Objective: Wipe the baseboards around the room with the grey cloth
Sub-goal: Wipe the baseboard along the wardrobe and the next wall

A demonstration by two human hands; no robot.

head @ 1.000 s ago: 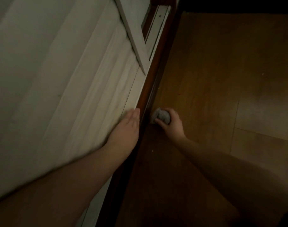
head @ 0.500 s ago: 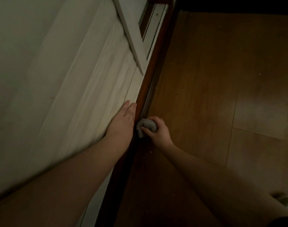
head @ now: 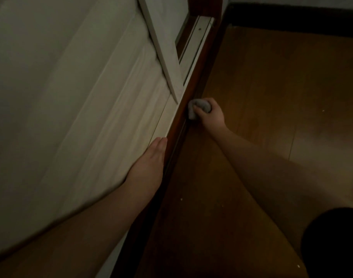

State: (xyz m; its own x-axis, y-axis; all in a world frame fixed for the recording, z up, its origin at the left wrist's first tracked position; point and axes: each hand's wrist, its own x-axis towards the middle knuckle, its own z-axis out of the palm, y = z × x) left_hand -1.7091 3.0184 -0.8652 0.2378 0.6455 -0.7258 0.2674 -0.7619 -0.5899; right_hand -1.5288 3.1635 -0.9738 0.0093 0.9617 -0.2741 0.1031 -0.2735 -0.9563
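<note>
A dark reddish-brown baseboard (head: 199, 63) runs diagonally from the bottom centre up to the far corner, between a pale wall and the wooden floor. My right hand (head: 210, 114) grips a bunched grey cloth (head: 193, 109) and presses it against the baseboard's face. My left hand (head: 149, 161) lies flat with straight fingers on the white panel just above the baseboard, nearer to me than the cloth.
A white slanted frame edge (head: 161, 47) and a metal track (head: 193, 43) sit above the baseboard farther along. A second dark baseboard (head: 292, 21) runs along the far wall. The wooden floor (head: 272, 117) has small pale specks. A dark shape (head: 332, 243) is at bottom right.
My right hand slid the cloth back toward me along the baseboard, then forward again toward the far corner. My left hand stayed flat on the wall panel.
</note>
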